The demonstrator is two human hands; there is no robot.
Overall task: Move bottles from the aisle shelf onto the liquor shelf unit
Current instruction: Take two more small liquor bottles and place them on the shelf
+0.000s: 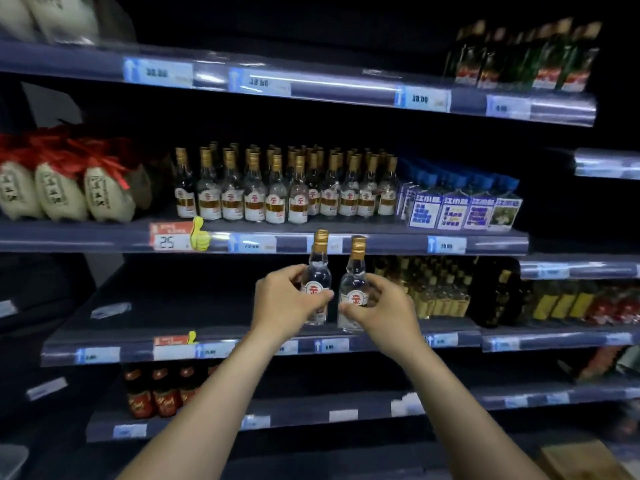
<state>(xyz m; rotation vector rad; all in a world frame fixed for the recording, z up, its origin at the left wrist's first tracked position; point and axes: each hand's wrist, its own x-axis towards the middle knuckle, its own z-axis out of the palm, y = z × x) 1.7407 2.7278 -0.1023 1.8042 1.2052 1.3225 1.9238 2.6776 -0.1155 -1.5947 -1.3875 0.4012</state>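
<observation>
Two bottles up in front of the liquor shelf, one per hand. The left hand (287, 303) has its fingers (320, 299) wrapped round the body of the left bottle (317, 271), thumb across the label; the right hand (384, 306) is closed the same way on the right bottle (355, 285). Both stand upright, gold caps up, long axes vertical, just beside each other and barely apart.

Take the row of matching bottles (277, 188) as the landmark: the held pair hangs below it and a touch right of its middle, in front of the middle shelf's price rail (381, 244). So the row lies up and away from both hands. The left bottle's cap rides higher, so that hand looks nearer the shelf lip. The lower shelf (156, 327) behind the hands is bare to the left.

Count: two bottles in hand; eleven or so across the row's front, more behind, too blurred to total.
</observation>
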